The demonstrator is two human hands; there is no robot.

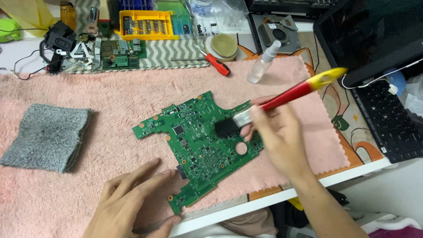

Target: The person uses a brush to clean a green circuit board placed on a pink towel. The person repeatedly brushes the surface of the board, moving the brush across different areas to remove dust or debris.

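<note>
Head view: right hand (275, 134) has its fingers wrapped round a red-and-yellow brush (282, 99), black bristles touching the green circuit board (198, 145), which lies flat on the pink towel (110, 101) on the worktop. Left hand (132, 198) rests open on the towel, fingers spread narrow, fingertips just beside the board's near edge, holding nothing. Grey cloth (46, 136) sits well apart to the left; clear spray bottle (262, 64) and red screwdriver (216, 64) lie beyond the board.

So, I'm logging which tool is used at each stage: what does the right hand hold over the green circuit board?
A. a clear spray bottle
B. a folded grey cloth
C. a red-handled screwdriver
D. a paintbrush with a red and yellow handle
D: the right hand holds the paintbrush with a red and yellow handle, its black bristles on the green circuit board; the screwdriver, bottle and cloth lie untouched.
</note>
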